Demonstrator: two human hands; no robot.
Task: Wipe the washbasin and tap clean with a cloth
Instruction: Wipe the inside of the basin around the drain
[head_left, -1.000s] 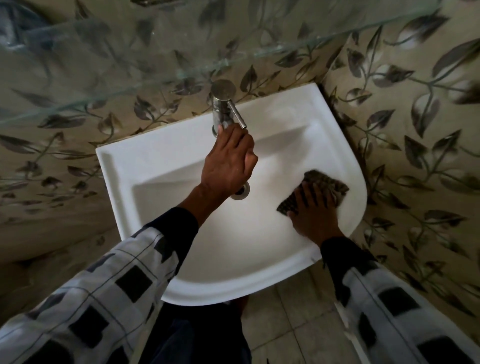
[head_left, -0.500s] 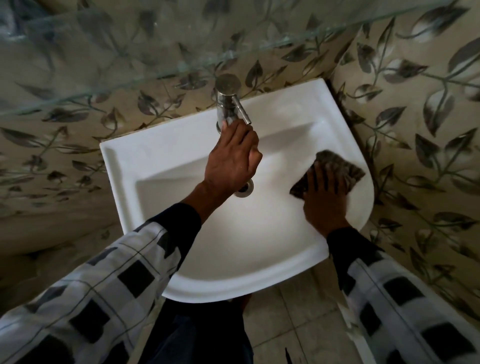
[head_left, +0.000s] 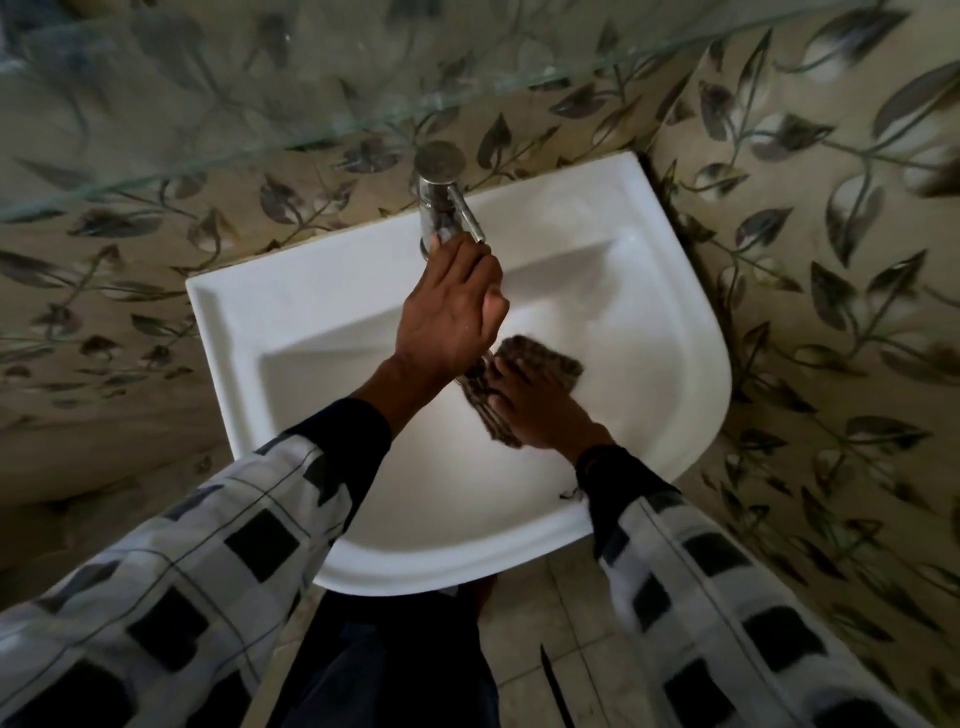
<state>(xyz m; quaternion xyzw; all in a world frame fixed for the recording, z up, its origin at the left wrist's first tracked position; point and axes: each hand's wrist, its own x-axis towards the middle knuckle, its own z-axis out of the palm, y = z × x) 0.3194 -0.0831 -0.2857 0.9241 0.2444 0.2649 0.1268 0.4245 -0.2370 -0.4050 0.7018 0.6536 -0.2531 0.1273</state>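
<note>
A white washbasin (head_left: 332, 312) hangs in the wall corner, with a chrome tap (head_left: 441, 197) standing at its back rim. My left hand (head_left: 449, 317) is curled round the tap's spout, which it hides. My right hand (head_left: 535, 405) lies flat on a dark checked cloth (head_left: 540, 358) and presses it onto the basin's floor near the middle, just right of my left hand. The drain is covered by hand and cloth.
Leaf-patterned tiled walls (head_left: 831, 234) close in behind and to the right of the basin. A glass shelf (head_left: 260, 93) juts out above the tap. Pale floor tiles (head_left: 545, 649) show below the basin, between my checked sleeves.
My right hand has slid the cloth from the basin's right side leftward to the middle, over the drain. My left hand has stayed on the tap's spout.
</note>
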